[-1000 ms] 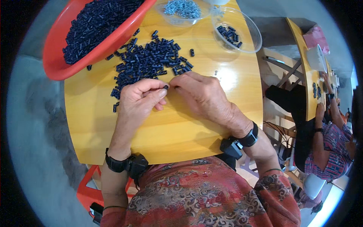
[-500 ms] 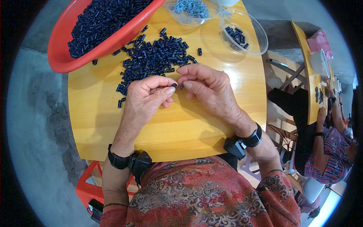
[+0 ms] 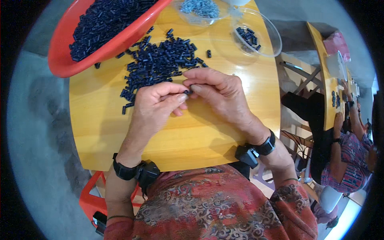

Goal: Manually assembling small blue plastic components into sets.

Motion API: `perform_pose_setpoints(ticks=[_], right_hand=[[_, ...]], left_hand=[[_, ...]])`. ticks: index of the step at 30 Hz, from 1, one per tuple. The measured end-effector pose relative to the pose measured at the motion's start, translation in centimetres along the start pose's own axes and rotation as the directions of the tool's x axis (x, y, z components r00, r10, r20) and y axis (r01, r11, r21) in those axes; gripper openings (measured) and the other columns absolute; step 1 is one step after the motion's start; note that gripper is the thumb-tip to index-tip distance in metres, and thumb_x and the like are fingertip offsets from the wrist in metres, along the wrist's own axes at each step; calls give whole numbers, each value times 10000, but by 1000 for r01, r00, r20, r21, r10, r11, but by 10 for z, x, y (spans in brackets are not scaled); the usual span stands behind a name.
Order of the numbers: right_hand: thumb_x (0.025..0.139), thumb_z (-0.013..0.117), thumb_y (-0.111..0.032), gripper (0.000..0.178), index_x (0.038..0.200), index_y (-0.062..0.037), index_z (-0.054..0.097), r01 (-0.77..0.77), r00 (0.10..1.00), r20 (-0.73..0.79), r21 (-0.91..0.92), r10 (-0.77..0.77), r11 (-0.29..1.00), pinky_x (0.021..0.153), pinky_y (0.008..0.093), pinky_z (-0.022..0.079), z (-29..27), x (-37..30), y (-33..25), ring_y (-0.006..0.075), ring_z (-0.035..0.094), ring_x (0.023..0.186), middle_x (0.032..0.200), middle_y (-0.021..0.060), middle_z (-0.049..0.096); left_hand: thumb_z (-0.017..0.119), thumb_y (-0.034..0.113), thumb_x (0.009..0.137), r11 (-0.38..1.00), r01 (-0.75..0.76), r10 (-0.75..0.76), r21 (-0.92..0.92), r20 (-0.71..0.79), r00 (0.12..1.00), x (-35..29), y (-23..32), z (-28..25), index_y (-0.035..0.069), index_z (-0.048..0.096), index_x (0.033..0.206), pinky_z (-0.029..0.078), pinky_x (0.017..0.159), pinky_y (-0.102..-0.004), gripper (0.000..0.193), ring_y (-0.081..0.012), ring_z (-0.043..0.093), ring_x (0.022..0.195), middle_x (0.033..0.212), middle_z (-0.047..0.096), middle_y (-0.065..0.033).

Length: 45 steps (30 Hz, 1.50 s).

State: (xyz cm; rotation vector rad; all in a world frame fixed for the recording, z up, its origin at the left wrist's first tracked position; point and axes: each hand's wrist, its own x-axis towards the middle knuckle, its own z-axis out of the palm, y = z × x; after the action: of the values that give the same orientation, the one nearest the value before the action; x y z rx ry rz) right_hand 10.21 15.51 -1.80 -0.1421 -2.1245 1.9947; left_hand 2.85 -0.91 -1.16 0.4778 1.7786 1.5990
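Observation:
My left hand point(image 3: 154, 106) pinches a short dark-blue plastic tube point(image 3: 186, 92) between thumb and forefinger, above the near side of the pile. Fingertips of my right hand point(image 3: 220, 88) are closed at the tube's other end, meeting the left fingertips. Whatever small thing the right fingers hold is hidden by them. Just beyond both hands lies a loose pile of similar dark-blue tubes point(image 3: 160, 60) on the yellow wooden table point(image 3: 200, 148). Both wrists wear black straps with box-shaped devices.
A red basin point(image 3: 60, 56) heaped with dark tubes stands at far left. Beyond the pile sit a clear bowl of small silvery pieces point(image 3: 200, 9) and another clear bowl point(image 3: 276, 36) with some dark tubes. On the right, a person point(image 3: 346, 164) works at another table.
My hands have come together: the right fingertips, slightly apart from the left ones before, now touch the tube. The whole view has shifted slightly.

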Motion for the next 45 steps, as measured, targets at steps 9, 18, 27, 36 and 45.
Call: perform_pose_setpoints(ticks=[9, 18, 27, 36, 45], right_hand=[[732, 626, -79, 258, 987, -42, 601, 414, 905, 192, -599, -380, 685, 630, 382, 524, -11, 6, -2, 311, 644, 736, 790, 147, 648], [756, 644, -60, 47, 781, -33, 614, 223, 953, 44, -773, -301, 594, 600, 376, 497, -68, 16, -52, 308, 631, 697, 738, 118, 629], [751, 610, -70, 52, 794, -50, 632, 189, 982, 159, -837, -103, 513, 615, 403, 488, -85, 14, -33, 325, 619, 716, 750, 114, 621], [743, 632, -8, 126, 865, -10, 601, 252, 967, 233, -818, -103, 518, 607, 320, 466, -83, 22, -16, 267, 599, 679, 768, 114, 584], [907, 571, -107, 96, 881, -24, 611, -167, 982, 78, -79, 173, 983, 473, 178, 378, -31, 8, -33, 25, 478, 538, 690, -45, 551]], left_hand=[[614, 28, 851, 998, -59, 62, 37, -77, 995, -1, -5, -6, -23, 652, 941, 506, 546, -206, 110, -87, 621, 646, 747, 648, -54], [615, 31, 852, 997, -70, 73, 44, -67, 995, 0, -4, -7, -22, 653, 935, 500, 534, -205, 106, -85, 620, 633, 735, 647, -53], [621, 39, 847, 998, -53, 56, 34, -70, 996, -1, -3, -6, -14, 659, 929, 499, 529, -204, 106, -89, 625, 634, 747, 653, -53], [632, 53, 843, 998, -51, 53, 27, -58, 997, -2, -2, -5, -6, 668, 941, 494, 542, -204, 120, -78, 613, 628, 756, 658, -49], [626, 64, 852, 995, 6, -3, -96, 30, 1000, -4, 3, -8, -29, 660, 960, 508, 575, -212, 147, -87, 617, 662, 795, 661, -64]])
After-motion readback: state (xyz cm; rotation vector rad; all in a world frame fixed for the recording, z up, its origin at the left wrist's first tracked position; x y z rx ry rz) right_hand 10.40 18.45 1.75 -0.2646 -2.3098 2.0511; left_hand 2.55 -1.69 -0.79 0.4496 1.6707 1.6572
